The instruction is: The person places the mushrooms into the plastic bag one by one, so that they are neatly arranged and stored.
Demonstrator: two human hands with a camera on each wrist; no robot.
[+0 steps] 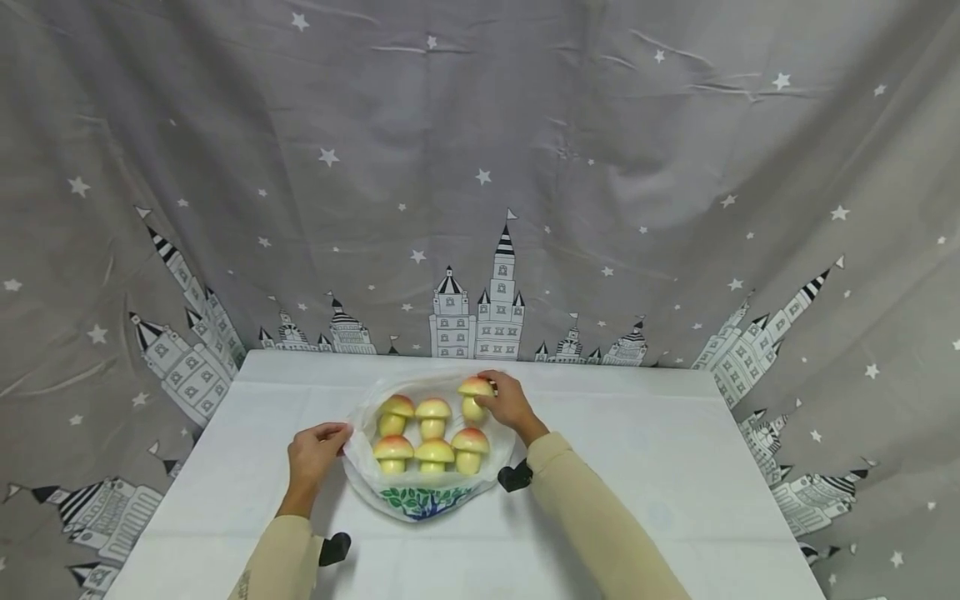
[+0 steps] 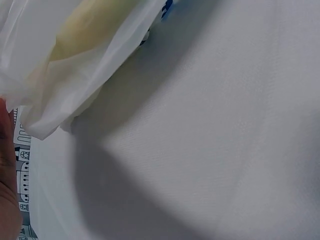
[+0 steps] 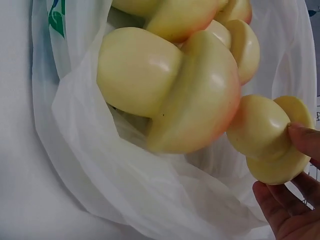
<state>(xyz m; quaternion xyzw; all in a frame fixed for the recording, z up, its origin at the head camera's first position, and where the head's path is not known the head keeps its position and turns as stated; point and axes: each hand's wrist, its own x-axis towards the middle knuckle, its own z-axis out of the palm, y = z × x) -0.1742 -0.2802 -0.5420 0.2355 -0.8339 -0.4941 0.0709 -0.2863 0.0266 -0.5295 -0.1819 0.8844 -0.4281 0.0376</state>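
A white plastic bag (image 1: 362,487) with a green and blue tree print lies with its mouth spread on the white table. Inside sit several yellow toy mushrooms (image 1: 393,450) with reddish caps, arranged roughly in two rows. At the bag's left edge, my left hand (image 1: 311,458) pinches the plastic between thumb and fingers. My right hand (image 1: 512,404) grips one toy mushroom (image 1: 473,396) at the bag's back right. In the right wrist view, thumb and fingers hold that mushroom (image 3: 260,125) by its cap, beside the others. Only part of the left hand (image 2: 7,185) shows in the left wrist view.
The white table (image 1: 637,467) extends on both sides of the bag. Behind it hangs a grey curtain (image 1: 570,167) printed with stars and castles. A black heart-shaped piece (image 1: 335,548) is by the left wrist, and another such piece (image 1: 516,477) by the right.
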